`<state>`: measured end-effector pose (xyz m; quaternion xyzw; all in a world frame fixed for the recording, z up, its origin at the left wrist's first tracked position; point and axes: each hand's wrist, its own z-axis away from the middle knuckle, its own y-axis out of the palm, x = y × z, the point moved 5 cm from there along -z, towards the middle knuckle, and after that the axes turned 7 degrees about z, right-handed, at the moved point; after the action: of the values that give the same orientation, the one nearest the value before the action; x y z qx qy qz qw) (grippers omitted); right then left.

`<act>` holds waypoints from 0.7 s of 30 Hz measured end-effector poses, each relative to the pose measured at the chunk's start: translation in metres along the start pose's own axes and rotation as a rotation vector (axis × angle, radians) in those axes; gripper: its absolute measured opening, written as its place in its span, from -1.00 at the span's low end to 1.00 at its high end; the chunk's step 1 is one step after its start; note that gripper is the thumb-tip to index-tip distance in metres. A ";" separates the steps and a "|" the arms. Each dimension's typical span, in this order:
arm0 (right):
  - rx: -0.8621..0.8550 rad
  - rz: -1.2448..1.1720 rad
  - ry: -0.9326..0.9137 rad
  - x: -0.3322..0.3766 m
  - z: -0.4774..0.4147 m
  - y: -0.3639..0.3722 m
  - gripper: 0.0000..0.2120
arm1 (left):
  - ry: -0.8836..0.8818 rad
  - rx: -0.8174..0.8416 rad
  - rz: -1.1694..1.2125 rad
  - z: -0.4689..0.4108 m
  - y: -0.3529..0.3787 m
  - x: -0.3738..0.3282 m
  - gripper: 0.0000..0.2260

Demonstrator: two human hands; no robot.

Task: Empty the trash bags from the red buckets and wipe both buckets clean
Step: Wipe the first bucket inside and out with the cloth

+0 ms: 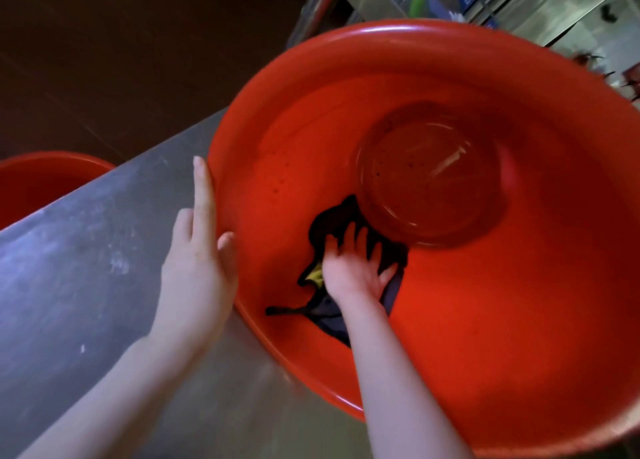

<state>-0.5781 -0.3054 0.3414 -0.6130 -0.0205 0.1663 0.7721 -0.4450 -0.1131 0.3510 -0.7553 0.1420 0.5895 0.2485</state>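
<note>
With flat left hand (197,268) bracing rim of round red plastic bucket (381,32), sweep dark cloth (332,219) under spread right hand (353,268) onward toward base.

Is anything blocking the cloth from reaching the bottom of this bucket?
Nothing visible. The right hand presses the dark cloth on the red bucket inner wall, right beside its bare bottom.

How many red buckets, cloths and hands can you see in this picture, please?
Red buckets: 2 (large red bucket in the middle; second red bucket partly seen at the left edge)
Cloths: 1 (dark cloth pressed under the right hand)
Hands: 2 (left hand against the large bucket's rim; right hand inside it)
Total: 5
</note>
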 end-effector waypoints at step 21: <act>-0.127 -0.122 -0.191 0.053 0.069 0.021 -0.38 | -0.088 0.035 0.123 0.022 0.003 0.022 -0.16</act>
<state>-0.5495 -0.2219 0.3290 -0.6397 -0.1419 0.1749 0.7349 -0.4584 -0.1020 0.3255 -0.7139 0.1873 0.6338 0.2313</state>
